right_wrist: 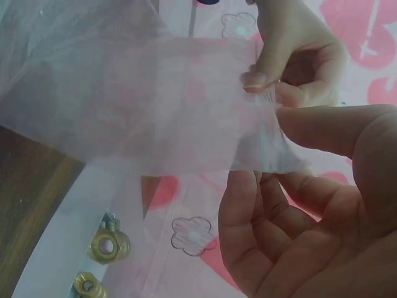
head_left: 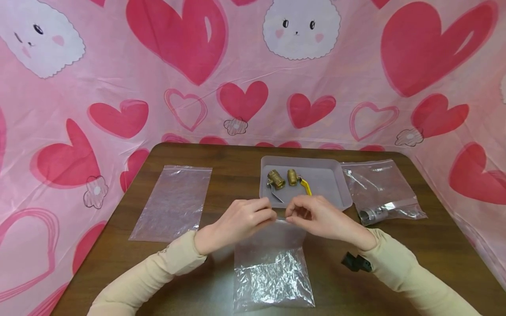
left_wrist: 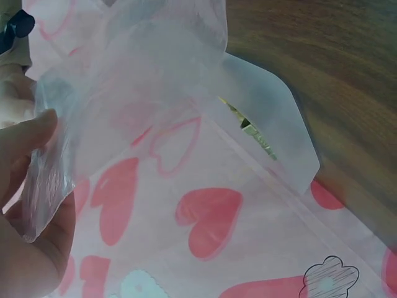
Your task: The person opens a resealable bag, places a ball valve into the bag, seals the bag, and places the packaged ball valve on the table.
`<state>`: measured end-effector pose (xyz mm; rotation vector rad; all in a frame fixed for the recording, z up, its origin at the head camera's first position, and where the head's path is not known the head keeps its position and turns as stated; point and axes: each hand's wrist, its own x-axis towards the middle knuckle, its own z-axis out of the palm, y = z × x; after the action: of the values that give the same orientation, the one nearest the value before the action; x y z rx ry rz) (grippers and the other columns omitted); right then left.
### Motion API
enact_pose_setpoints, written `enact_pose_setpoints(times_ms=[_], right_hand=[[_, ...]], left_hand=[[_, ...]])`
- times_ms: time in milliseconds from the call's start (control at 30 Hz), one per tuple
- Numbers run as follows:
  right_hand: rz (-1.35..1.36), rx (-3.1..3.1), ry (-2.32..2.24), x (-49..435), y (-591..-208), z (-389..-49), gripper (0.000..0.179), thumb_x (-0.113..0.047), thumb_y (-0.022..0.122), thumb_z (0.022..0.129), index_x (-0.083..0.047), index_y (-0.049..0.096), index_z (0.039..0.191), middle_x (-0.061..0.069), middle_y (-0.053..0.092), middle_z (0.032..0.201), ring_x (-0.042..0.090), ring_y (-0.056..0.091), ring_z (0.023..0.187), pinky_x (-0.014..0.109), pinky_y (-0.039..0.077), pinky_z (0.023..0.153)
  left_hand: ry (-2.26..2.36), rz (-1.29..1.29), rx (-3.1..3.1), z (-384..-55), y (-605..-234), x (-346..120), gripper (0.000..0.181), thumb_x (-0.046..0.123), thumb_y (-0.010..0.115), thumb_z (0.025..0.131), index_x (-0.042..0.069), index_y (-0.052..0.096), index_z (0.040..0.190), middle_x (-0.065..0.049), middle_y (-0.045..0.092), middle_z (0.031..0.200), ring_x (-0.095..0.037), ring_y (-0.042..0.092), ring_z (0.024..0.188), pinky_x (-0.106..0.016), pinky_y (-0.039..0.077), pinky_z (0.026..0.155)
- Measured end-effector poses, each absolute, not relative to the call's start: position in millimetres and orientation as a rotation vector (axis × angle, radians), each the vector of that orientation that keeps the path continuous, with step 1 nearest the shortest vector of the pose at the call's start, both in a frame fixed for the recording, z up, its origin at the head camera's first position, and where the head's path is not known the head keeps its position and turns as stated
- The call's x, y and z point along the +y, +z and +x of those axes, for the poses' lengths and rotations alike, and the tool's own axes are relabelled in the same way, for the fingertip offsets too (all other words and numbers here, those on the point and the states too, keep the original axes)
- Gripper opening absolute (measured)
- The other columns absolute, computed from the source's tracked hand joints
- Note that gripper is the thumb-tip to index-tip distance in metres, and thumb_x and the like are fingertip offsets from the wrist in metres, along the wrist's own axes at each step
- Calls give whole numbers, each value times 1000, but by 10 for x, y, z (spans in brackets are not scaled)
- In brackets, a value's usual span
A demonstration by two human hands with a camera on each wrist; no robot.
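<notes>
A clear zip bag [head_left: 272,278] hangs from both hands at the middle of the table's near side, its strip edge uppermost. My left hand [head_left: 245,217] pinches that top edge between thumb and fingers; the right wrist view shows the thumb of the left hand [right_wrist: 304,56] flat against the plastic. Close beside it, my right hand [head_left: 324,218] pinches the same edge, with its thumb and curled fingers at the strip in the right wrist view. No object shows inside the bag.
Behind the hands, a pale plastic tray [head_left: 326,186] holds a brass ball valve [head_left: 276,179] with a grey lever and a smaller brass valve [head_left: 292,177] with a yellow lever. Rightward lies a zip bag [head_left: 379,182] with a metal cylinder [head_left: 373,215]. Another flat bag [head_left: 175,204] lies left.
</notes>
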<state>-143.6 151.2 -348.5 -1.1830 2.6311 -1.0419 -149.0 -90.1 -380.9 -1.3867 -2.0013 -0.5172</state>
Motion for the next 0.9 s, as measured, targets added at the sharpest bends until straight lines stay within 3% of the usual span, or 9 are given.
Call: enact_pose_setpoints(times_ms=[300,700,900], right_hand=[[-1232,2574,-961,1448,-3495,-1421,6,-10,73,89,-11,77,94,-4,74,86,-4,54,67,19,51,59],[-1313,2601,-936,1466,-3512,-1397,5,-8,74,87,-13,76,87,-4,75,82,-7,54,66,15,49,57],[-1239,2642,-921,1462,-3497,-1393,8,-7,71,89,-14,76,87,-5,74,79,-6,43,56,15,42,50]], left_hand=[[-492,-1429,-1946,-1471,-3829,-878,6,13,70,92,15,74,88,5,60,83,-1,51,61,-8,37,52],[-502,-1477,-1923,-1452,-3804,-884,4,16,81,83,17,77,85,6,65,83,-4,60,68,-14,48,60],[-512,-1481,-1890,-1456,-3801,-884,6,19,82,81,19,77,83,8,67,84,-3,61,70,-15,47,62]])
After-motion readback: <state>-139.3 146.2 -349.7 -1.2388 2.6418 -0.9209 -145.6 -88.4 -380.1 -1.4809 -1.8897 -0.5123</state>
